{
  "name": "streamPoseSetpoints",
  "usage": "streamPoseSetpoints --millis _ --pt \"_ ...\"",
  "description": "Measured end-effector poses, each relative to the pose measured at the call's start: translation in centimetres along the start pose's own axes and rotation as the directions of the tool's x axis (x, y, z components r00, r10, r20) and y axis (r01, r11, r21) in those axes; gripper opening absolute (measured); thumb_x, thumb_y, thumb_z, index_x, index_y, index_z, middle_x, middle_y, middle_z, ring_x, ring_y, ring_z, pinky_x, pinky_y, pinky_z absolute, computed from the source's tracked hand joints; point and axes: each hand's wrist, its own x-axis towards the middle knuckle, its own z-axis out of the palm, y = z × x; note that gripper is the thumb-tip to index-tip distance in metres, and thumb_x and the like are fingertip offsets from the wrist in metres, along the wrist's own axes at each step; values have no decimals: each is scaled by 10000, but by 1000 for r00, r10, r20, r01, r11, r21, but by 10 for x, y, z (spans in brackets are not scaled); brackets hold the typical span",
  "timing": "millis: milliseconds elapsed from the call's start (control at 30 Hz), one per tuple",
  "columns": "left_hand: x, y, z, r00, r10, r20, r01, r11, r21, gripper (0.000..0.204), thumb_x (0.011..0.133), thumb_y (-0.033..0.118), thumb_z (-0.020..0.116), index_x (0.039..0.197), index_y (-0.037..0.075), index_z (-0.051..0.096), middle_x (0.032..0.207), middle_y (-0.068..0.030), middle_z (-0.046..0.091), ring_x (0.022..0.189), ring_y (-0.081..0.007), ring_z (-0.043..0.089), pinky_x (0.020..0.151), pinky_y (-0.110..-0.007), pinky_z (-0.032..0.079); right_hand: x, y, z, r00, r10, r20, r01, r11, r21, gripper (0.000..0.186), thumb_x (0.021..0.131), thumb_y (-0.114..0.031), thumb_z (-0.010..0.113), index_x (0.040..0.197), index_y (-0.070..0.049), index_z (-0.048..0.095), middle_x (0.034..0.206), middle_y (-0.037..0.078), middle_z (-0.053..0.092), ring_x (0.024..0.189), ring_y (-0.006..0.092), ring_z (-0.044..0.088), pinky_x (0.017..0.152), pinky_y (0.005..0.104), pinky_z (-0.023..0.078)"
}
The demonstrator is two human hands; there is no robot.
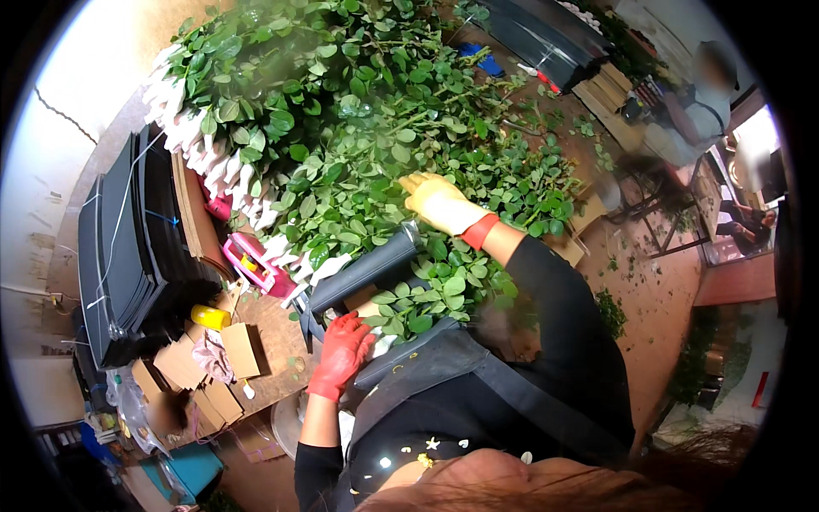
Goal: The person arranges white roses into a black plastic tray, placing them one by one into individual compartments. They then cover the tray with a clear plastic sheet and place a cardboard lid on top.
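Observation:
My left hand (339, 357), in a red glove, has its fingers bent at the near end of a dark padded bar (363, 271); what they grip, if anything, is unclear. A leafy bunch of stems (439, 294) lies just right of it. My right hand (435, 200), in a pale yellow glove with a red cuff, reaches onto a large pile of leafy stems (341, 162), fingers extended among the leaves. Along the pile's left side run white-sleeved flower heads (175, 115).
Stacked black sheets (119, 247), a pink plastic holder (256, 264), a yellow bottle (209, 316) and cardboard pieces (241, 350) are on the left of the worktable (273, 375). Another person (691, 124) is at the upper right, beside a metal frame (678, 247) and leaf-strewn floor (648, 316).

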Motion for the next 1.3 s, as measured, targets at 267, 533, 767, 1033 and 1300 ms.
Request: streamPoseSetpoints --millis 267,533,767,1033,1300 --pt "-8 9 12 989 -65 -136 66 998 7 326 906 253 750 1184 82 743 1196 -154 705 1085 -388 649 943 -488 499 -48 2 -118 743 0 -669 359 844 398 569 755 120 640 1234 -171 734 1339 131 716 964 337 754 764 417 621" --pt "0 31 14 861 -508 -25 284 521 -805 739 869 56 855 1535 75 535 1448 -116 594 1275 -231 611 1093 -352 498 -75 -44 -30 594 389 704 -707 669 227 355 1001 -378 644 1326 -258 721 1379 125 697 1153 357 717 997 473 582" --pt "-6 26 9 907 -421 -11 355 778 -518 544 904 39 798 1422 95 644 1361 -112 568 1293 -237 578 1072 -358 509 -34 -3 -47 996 -67 64 45 953 298 179 951 -249 635 948 -110 748 838 123 737 821 328 741 760 466 607" --pt "4 16 24 920 -222 -324 156 964 -217 395 934 79 766 1322 73 687 1202 -116 687 1110 -272 643 963 -389 505 103 -27 -8 993 114 43 -112 993 -40 218 855 -247 762 1033 -136 822 1278 120 723 1220 298 675 1051 425 516" --pt "10 28 35 876 -376 -303 282 908 -310 330 897 91 787 1224 87 742 1207 -115 694 1119 -317 641 993 -407 511 50 5 -50 867 176 -465 236 678 696 229 861 -61 743 1086 -49 699 1418 122 663 1270 344 639 1115 444 503"
